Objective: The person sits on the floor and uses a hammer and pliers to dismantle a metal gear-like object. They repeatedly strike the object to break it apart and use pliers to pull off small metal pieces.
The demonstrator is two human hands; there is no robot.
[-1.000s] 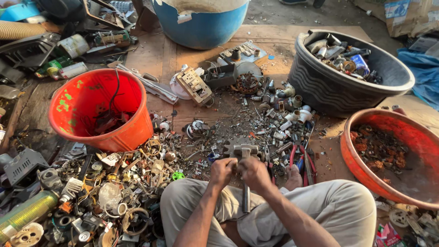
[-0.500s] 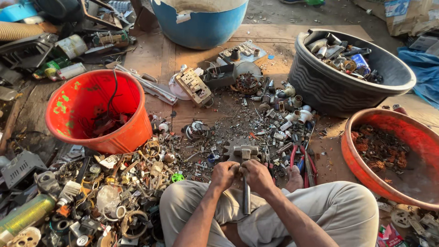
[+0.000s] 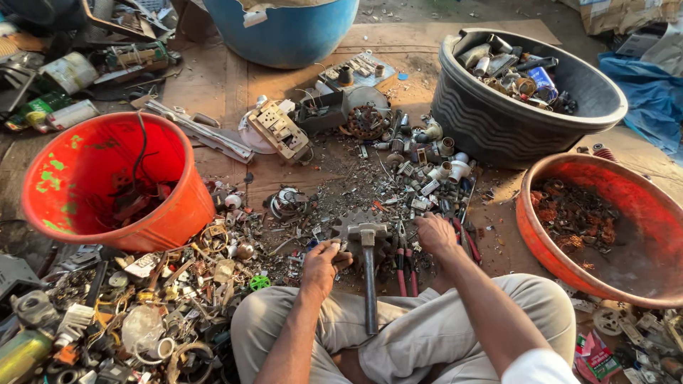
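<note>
The left hand (image 3: 321,264) pinches a small metal scrap piece (image 3: 340,247), too small to identify, beside the steel-headed hammer (image 3: 368,264) lying between the knees. The right hand (image 3: 435,235) rests fingers-down, loosely spread and gripping nothing, on the scrap, next to red-handled pliers (image 3: 403,264). An orange plastic bucket (image 3: 171,213) stands left; a black ribbed tub (image 3: 491,124) and a shallow orange basin (image 3: 541,242) stand right.
</note>
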